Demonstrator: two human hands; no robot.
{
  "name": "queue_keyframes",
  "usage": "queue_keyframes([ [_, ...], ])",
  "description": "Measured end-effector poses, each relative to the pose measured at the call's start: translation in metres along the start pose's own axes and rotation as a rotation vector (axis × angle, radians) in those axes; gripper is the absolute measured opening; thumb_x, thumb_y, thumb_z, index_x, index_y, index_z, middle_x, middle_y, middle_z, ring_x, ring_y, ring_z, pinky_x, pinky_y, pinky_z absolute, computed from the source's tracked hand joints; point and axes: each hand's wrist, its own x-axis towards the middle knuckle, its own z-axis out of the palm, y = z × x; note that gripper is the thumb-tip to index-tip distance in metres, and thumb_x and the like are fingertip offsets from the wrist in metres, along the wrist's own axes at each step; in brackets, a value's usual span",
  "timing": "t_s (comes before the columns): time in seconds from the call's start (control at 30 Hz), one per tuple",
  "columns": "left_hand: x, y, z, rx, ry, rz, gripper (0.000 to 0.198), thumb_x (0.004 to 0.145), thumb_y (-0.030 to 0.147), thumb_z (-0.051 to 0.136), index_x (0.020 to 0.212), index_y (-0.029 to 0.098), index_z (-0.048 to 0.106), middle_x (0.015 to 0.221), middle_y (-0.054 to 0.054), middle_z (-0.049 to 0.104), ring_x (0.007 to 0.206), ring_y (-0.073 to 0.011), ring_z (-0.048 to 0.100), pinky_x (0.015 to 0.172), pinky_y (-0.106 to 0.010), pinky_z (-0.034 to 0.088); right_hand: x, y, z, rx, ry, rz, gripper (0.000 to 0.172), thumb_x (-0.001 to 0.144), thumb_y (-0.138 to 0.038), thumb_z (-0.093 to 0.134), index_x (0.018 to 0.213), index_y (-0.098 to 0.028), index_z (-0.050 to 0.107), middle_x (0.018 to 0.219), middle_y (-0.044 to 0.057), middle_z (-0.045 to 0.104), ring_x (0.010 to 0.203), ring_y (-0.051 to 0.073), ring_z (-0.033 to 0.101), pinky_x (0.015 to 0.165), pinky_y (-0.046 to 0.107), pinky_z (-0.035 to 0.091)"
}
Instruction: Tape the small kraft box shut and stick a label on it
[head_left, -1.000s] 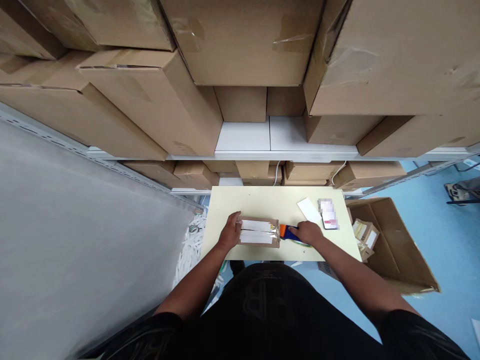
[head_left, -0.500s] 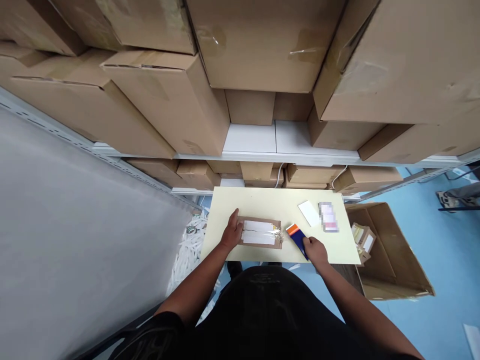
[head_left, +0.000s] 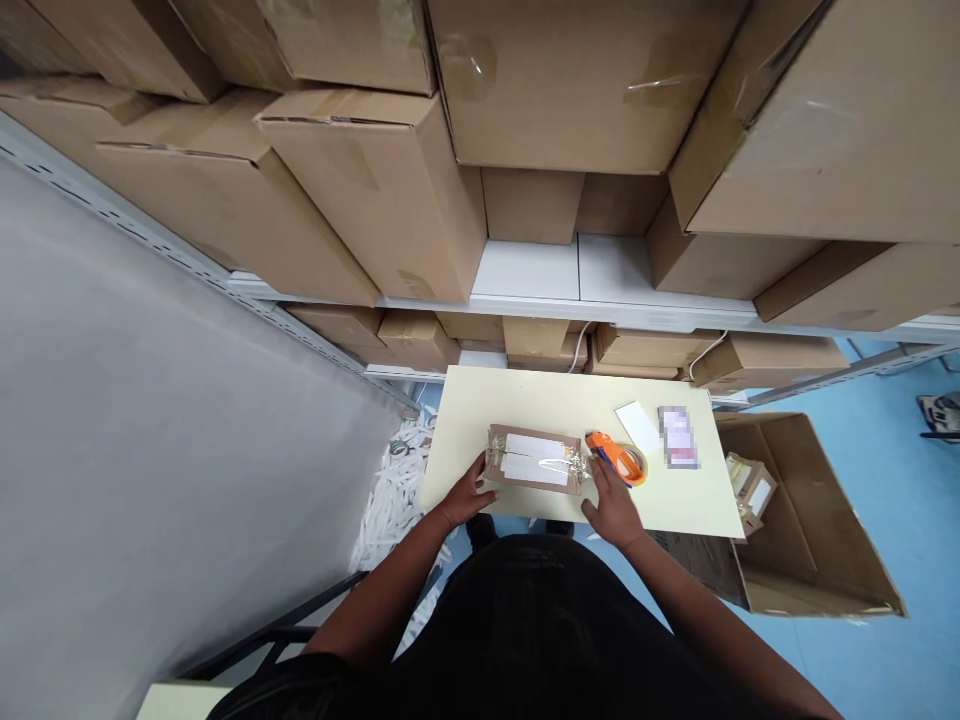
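Parcel: flat brown cardboard parcel with white labels and clear tape (head_left: 534, 460) lies near the middle of the pale yellow rectangular table (head_left: 525, 400), its long side running from nine to three o'clock.
Left hand: my left hand (head_left: 466, 497) sits at the parcel's seven o'clock corner, fingers spread apart and touching its near edge; it clamps on nothing.
Right hand: my right hand (head_left: 611, 503) rests at the parcel's four o'clock, on the table's near edge, fingers loosely open and stretched toward twelve o'clock; the fingertips reach the tape dispenser, though I cannot tell whether they press on it.
Dispenser: orange and blue handheld tape dispenser with a clear roll (head_left: 616, 458) lies on the table just beside the parcel's three o'clock end, touching or almost touching it.
Card: small white paper card (head_left: 637, 425) lies at one o'clock from the dispenser, near it.
Blurred item: small blurred pinkish packet (head_left: 677, 437) lies just beside the card, at its three o'clock.
Floor at three o'clock: open brown cardboard carton (head_left: 810, 520) stands beside the table with small boxes inside.
Floor at nine o'clock: heap of white paper strips (head_left: 394, 500) lies by the table's left edge.
Twelve o'clock: stacked brown cardboard boxes (head_left: 570, 80) fill white metal shelves (head_left: 555, 275).
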Motion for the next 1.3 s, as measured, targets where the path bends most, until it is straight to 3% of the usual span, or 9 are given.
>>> queue_keyframes([
  [0.1,0.005,0.017,0.007,0.08,0.106,0.003,0.077,0.089,0.046,0.065,0.156,0.02,0.041,0.15,-0.016,0.056,0.127,-0.0292,0.062,0.1,-0.044,0.055,0.004,-0.024,0.005,0.288,-0.01,0.038,0.07,0.093,-0.041,0.054,0.157,-0.018,0.037,0.151,0.016,0.054,0.138,0.031,0.053,0.113,0.046,0.046],
  [0.23,0.024,0.044,0.004,0.309,0.319,-0.035,0.055,0.099,0.058,0.047,0.131,0.016,0.061,0.119,-0.014,0.07,0.102,-0.0272,0.069,0.089,-0.041,0.055,0.049,-0.053,-0.005,0.349,0.07,0.212,0.056,0.098,-0.054,0.049,0.139,-0.016,0.054,0.129,0.016,0.066,0.123,0.031,0.061,0.105,0.041,0.049],
  [0.43,0.08,0.069,-0.002,0.425,0.351,-0.274,0.049,0.101,0.062,0.041,0.098,0.018,0.063,0.098,-0.015,0.074,0.091,-0.0292,0.071,0.073,-0.037,0.052,0.114,-0.056,-0.029,0.312,-0.128,0.336,0.054,0.104,-0.058,0.035,0.123,-0.017,0.065,0.117,0.013,0.071,0.109,0.026,0.065,0.093,0.033,0.048],
  [0.63,0.095,0.064,-0.005,0.43,0.32,-0.352,0.043,0.1,0.059,0.046,0.099,0.02,0.064,0.101,-0.014,0.075,0.094,-0.0301,0.071,0.079,-0.039,0.052,0.054,0.005,-0.027,-0.16,0.115,0.339,0.049,0.098,-0.058,0.05,0.116,-0.016,0.067,0.119,0.018,0.069,0.119,0.034,0.057,0.101,0.042,0.041],
  [0.8,0.051,0.069,0.002,0.459,0.505,-0.001,0.032,0.099,0.046,0.049,0.111,0.021,0.066,0.116,-0.012,0.067,0.102,-0.0262,0.067,0.095,-0.042,0.053,0.016,0.044,-0.008,-0.342,-0.01,0.296,0.036,0.095,-0.036,0.055,0.122,-0.015,0.065,0.121,0.019,0.069,0.12,0.037,0.055,0.102,0.05,0.037],
  [0.93,0.027,0.1,0.035,0.489,0.161,0.235,0.025,0.101,0.038,0.049,0.098,0.026,0.071,0.103,-0.007,0.068,0.105,-0.0243,0.064,0.1,-0.041,0.052,0.015,0.053,-0.016,-0.139,0.05,0.336,0.035,0.091,-0.033,0.051,0.118,-0.016,0.065,0.116,0.016,0.069,0.114,0.034,0.058,0.1,0.047,0.041],
  [1.03,0.046,0.132,0.073,0.451,-0.038,0.252,0.026,0.099,0.04,0.053,0.106,0.025,0.073,0.111,-0.008,0.069,0.111,-0.0254,0.063,0.102,-0.041,0.051,0.002,0.05,-0.036,0.197,0.055,0.362,0.034,0.088,-0.041,0.051,0.109,-0.02,0.066,0.102,0.01,0.069,0.103,0.029,0.062,0.091,0.039,0.048],
  [1.13,0.083,0.16,0.104,0.287,-0.144,0.133,0.036,0.098,0.046,0.053,0.115,0.021,0.072,0.117,-0.009,0.07,0.107,-0.0242,0.065,0.094,-0.038,0.053,-0.02,0.039,-0.056,0.486,0.014,0.324,0.03,0.083,-0.04,0.05,0.102,-0.023,0.066,0.1,0.007,0.069,0.099,0.027,0.063,0.086,0.035,0.051],
  [1.3,0.114,0.176,0.13,-0.001,-0.399,-0.183,0.036,0.087,0.049,0.065,0.097,0.016,0.075,0.09,-0.008,0.075,0.079,-0.0179,0.066,0.07,-0.029,0.052,-0.044,0.021,-0.067,0.695,0.008,0.335,0.02,0.079,-0.042,0.055,0.082,-0.023,0.061,0.085,0.004,0.066,0.086,0.025,0.063,0.078,0.033,0.051],
])
